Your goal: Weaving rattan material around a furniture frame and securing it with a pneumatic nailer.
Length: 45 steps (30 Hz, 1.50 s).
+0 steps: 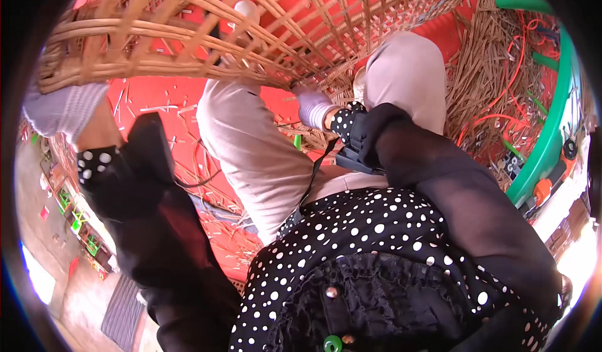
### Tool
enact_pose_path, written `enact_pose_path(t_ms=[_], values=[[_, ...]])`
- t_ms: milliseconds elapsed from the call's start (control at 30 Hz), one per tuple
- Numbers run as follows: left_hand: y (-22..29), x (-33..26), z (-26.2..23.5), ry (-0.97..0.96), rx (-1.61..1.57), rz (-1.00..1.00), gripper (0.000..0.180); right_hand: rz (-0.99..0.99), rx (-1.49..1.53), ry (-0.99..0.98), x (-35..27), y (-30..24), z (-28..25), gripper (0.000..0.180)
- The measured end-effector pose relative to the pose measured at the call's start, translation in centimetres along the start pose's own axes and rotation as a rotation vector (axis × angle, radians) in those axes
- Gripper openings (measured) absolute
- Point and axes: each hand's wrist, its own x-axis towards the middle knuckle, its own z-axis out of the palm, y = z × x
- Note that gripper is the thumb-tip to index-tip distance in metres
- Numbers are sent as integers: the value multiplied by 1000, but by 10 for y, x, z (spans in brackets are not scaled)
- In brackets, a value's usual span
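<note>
A large woven wicker basket (157,60) with an open lattice of tan strips is tilted across the top of the view. My left hand (66,110), in a pale knitted glove, is closed at the basket's left end, just under its thick braided rim; its fingertips are partly hidden. Between my knees, my right hand (315,108), also gloved, is closed against the basket's lower edge. Its fingers are small and blurred there, and any separate strip in them cannot be made out.
Cut strip scraps litter the red floor covering (169,110). At the right lies a heap of loose tan strips (480,69), with orange cords (520,63) and a curved green tube (552,138) beside it. My light trousers (251,145) flank the work.
</note>
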Motion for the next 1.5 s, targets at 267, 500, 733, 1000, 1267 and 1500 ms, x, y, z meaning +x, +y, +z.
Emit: enact_pose_path(t_ms=[267, 500, 733, 1000, 1267, 1500], values=[[14, -80, 38, -117, 247, 198, 37, -545, 336, -271, -86, -35, -74, 22], [44, -150, 42, -185, 199, 284, 12, -922, 349, 452, -200, -156, -205, 37], [52, -191, 49, -322, 119, 275, 18, -573, 44, 238, -201, -205, -184, 31], [54, -201, 49, -355, 545, 621, 43, -851, 479, 213, -250, -210, -167, 17], [36, -219, 66, -308, 110, 358, 38, -990, -631, 321, -277, -244, -172, 10], [36, -224, 58, -257, 448, 645, 39, -168, 242, 70, -296, -281, -162, 20]])
